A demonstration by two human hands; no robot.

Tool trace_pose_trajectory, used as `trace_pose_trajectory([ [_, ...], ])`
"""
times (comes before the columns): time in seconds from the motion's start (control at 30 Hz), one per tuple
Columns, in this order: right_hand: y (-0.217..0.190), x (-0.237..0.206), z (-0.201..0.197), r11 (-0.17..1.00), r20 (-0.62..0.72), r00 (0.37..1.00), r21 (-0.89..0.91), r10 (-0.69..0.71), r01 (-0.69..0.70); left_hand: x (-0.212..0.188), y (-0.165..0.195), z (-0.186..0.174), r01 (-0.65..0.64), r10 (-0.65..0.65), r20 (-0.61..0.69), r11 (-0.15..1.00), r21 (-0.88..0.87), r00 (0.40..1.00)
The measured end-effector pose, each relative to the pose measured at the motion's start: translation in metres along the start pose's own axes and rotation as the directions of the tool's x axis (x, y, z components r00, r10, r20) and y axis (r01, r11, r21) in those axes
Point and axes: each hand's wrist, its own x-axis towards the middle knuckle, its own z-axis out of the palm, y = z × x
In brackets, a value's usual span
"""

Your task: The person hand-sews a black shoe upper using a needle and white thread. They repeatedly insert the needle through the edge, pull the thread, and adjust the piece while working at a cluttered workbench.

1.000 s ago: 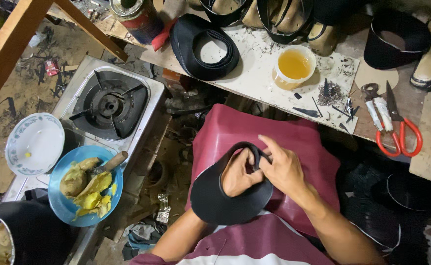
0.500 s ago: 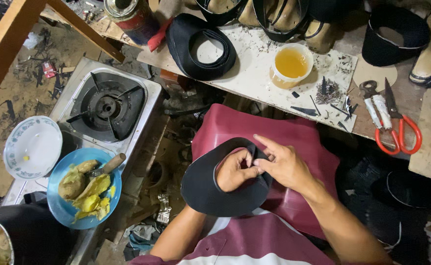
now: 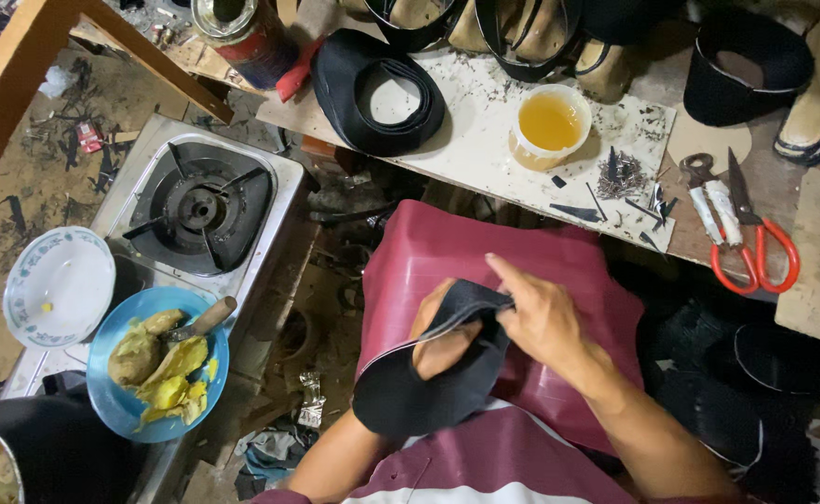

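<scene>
While left hand (image 3: 443, 350) and right hand (image 3: 541, 317) grip one black piece (image 3: 410, 397): two plates, one stove (image 3: 200, 210).

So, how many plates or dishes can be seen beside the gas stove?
2. An almost bare white plate with a patterned rim lies left of the gas stove. A blue plate holding yellow food lies just below the stove. Others may be hidden outside the frame.

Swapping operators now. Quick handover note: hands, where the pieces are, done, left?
Left hand: inside the folded black piece, gripping it.
Right hand: pinching the piece's upper edge, fingers on top.
Piece sits over the maroon sheet on the lap.
On the bench: cup of yellow liquid, scissors, another black piece.
Done: piece partly folded.
Left: cannot tell from this view.
</scene>
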Motion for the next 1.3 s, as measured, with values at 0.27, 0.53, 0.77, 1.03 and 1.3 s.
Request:
trace_pose_trajectory([
  [0.27,-0.007,0.024,-0.022,0.97,0.319,0.94,0.163,0.122,-0.181,-0.014,-0.039,0.017,0.224,-0.287,-0.093,0.881,-0.416,0.954],
  [0.53,0.034,0.106,-0.077,0.956,-0.12,0.986,-0.282,-0.118,0.08,-0.003,-0.076,0.015,0.234,-0.376,0.015,0.543,-0.806,0.926],
  [0.77,0.049,0.162,-0.089,0.85,-0.042,0.98,-0.507,-0.193,0.145,-0.004,-0.068,0.004,0.215,-0.279,0.053,0.592,-0.777,0.959],
  [1.03,0.063,0.145,-0.093,0.96,-0.055,0.994,-0.27,-0.09,0.072,0.007,-0.08,-0.019,0.281,-0.339,0.145,0.398,-0.873,0.93],
  [1.3,-0.012,0.065,-0.069,0.903,0.306,0.863,-0.023,-0.403,0.43,0.031,-0.077,-0.025,0.341,-0.27,0.242,0.42,-0.841,0.932],
])
